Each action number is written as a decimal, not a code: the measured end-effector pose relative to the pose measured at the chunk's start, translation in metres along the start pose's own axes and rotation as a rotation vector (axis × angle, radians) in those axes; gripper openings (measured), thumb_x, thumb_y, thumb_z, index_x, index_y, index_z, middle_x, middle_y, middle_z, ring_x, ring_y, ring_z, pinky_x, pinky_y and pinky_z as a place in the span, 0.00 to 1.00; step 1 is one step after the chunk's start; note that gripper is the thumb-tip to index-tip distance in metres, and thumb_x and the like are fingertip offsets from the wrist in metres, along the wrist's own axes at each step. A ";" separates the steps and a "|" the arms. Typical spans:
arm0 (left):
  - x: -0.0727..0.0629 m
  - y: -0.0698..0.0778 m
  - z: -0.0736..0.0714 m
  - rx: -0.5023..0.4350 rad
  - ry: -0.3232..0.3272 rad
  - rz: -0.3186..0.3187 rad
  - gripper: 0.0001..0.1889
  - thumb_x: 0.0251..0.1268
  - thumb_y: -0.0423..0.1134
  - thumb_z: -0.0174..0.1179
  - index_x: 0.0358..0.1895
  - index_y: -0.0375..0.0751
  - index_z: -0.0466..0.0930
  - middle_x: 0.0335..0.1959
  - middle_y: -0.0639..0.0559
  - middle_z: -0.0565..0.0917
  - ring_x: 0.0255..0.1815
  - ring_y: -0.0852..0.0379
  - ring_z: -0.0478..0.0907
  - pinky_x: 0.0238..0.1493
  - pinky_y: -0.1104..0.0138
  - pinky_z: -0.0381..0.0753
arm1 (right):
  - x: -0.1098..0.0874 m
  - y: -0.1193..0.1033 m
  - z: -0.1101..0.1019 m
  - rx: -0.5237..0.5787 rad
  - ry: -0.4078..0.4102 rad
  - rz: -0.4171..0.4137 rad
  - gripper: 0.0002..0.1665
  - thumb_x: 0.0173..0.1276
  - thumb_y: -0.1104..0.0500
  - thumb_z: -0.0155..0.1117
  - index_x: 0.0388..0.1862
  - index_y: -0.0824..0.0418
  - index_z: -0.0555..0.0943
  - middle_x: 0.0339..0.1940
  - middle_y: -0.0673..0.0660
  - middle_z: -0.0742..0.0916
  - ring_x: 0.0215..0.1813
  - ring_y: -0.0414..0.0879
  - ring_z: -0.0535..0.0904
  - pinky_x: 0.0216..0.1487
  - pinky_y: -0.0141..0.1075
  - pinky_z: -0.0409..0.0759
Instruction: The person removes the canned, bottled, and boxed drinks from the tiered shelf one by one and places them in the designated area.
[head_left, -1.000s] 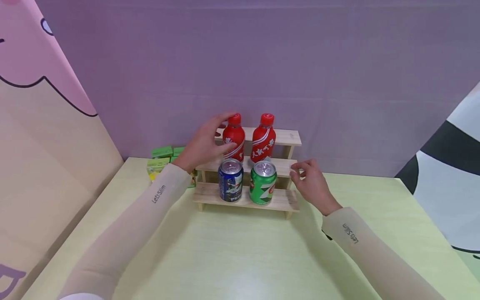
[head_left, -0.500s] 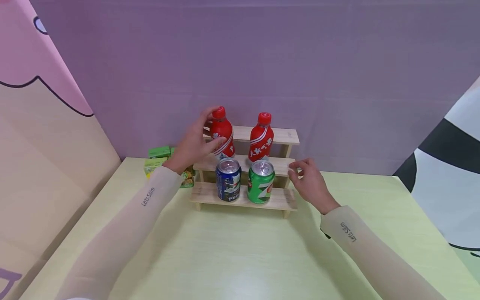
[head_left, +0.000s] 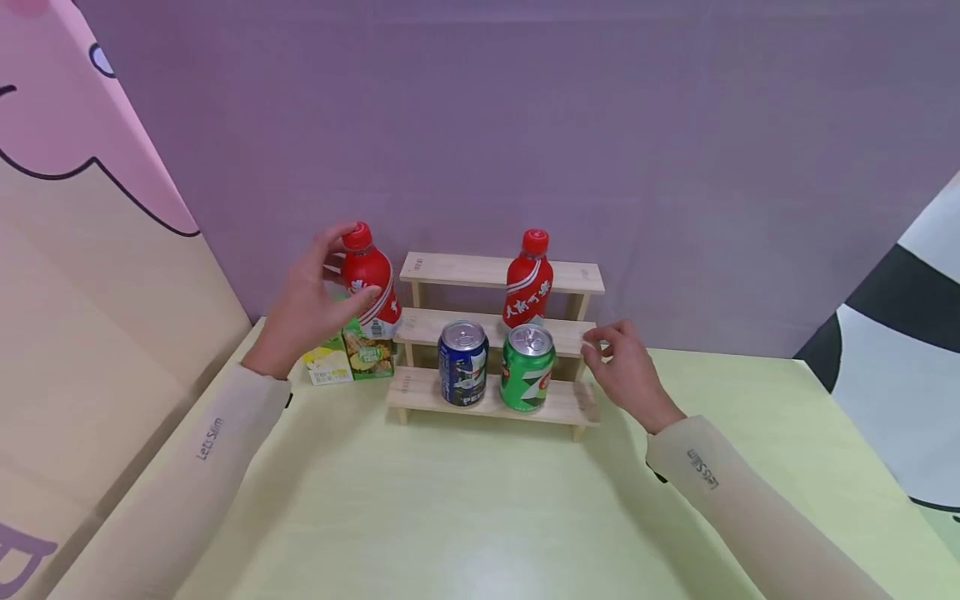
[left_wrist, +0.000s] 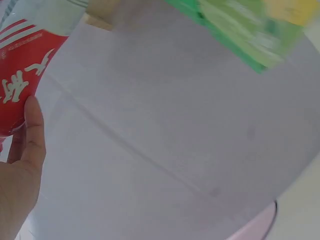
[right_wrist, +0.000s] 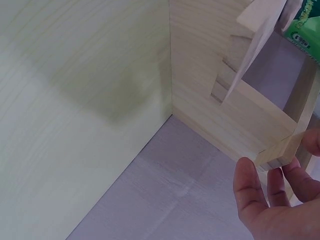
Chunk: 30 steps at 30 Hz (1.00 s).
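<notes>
My left hand (head_left: pixel 303 308) grips a red cola bottle (head_left: pixel 369 279), left of the three-step wooden display rack (head_left: pixel 450 268). The bottle is upright with a slight tilt, in front of green and yellow drink cartons (head_left: pixel 369 354) that it partly hides. In the left wrist view, fingers wrap the red label of the bottle (left_wrist: pixel 25 70). My right hand (head_left: pixel 626 371) holds the right end of the rack's middle step; the right wrist view has its fingers about the step's end (right_wrist: pixel 280 152). A second red bottle (head_left: pixel 528 287) stands on the middle step.
On the lowest step stand a blue can (head_left: pixel 462 367) and a green can (head_left: pixel 527 371). The rack rests on a pale wooden table (head_left: pixel 465 500). Behind it rises a purple backdrop (head_left: pixel 480 125), with cartoon-printed panels (head_left: pixel 135 292) at the sides.
My left hand has lifted the left bottle off the rack and carried it leftward, over by the cartons. The right hand has stayed on the step's end.
</notes>
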<state>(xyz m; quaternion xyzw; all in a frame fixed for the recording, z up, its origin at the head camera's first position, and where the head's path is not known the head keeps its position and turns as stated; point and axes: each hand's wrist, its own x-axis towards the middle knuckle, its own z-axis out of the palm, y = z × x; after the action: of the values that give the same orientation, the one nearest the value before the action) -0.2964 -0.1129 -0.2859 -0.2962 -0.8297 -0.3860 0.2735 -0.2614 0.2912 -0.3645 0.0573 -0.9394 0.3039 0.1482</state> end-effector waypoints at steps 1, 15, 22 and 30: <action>-0.005 -0.002 -0.003 0.009 -0.001 -0.005 0.42 0.50 0.34 0.71 0.68 0.52 0.58 0.55 0.45 0.74 0.48 0.50 0.74 0.43 0.55 0.79 | -0.001 0.000 0.000 0.000 0.000 -0.001 0.16 0.70 0.61 0.56 0.50 0.70 0.78 0.47 0.64 0.71 0.46 0.59 0.74 0.42 0.48 0.77; -0.077 -0.038 -0.008 0.097 -0.049 -0.166 0.39 0.48 0.29 0.71 0.63 0.39 0.58 0.49 0.40 0.75 0.46 0.44 0.74 0.39 0.51 0.80 | -0.002 -0.001 -0.002 0.006 0.006 -0.006 0.16 0.70 0.62 0.55 0.51 0.71 0.77 0.48 0.65 0.71 0.46 0.60 0.74 0.42 0.48 0.78; -0.093 -0.050 -0.002 0.096 -0.070 -0.250 0.38 0.49 0.29 0.70 0.63 0.37 0.58 0.48 0.38 0.75 0.46 0.42 0.74 0.39 0.50 0.80 | -0.002 0.000 0.000 0.008 0.006 0.002 0.16 0.70 0.62 0.56 0.51 0.71 0.77 0.49 0.66 0.71 0.47 0.61 0.74 0.42 0.48 0.78; -0.104 -0.061 0.001 0.122 -0.092 -0.324 0.41 0.49 0.29 0.71 0.65 0.36 0.55 0.50 0.38 0.73 0.48 0.42 0.72 0.40 0.50 0.80 | -0.001 0.001 0.001 -0.001 0.006 0.003 0.16 0.70 0.61 0.56 0.51 0.70 0.77 0.48 0.65 0.71 0.47 0.59 0.74 0.41 0.48 0.78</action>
<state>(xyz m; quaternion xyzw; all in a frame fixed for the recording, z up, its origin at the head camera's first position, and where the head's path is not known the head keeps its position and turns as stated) -0.2696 -0.1732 -0.3865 -0.1588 -0.9001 -0.3601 0.1866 -0.2608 0.2912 -0.3663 0.0549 -0.9391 0.3039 0.1508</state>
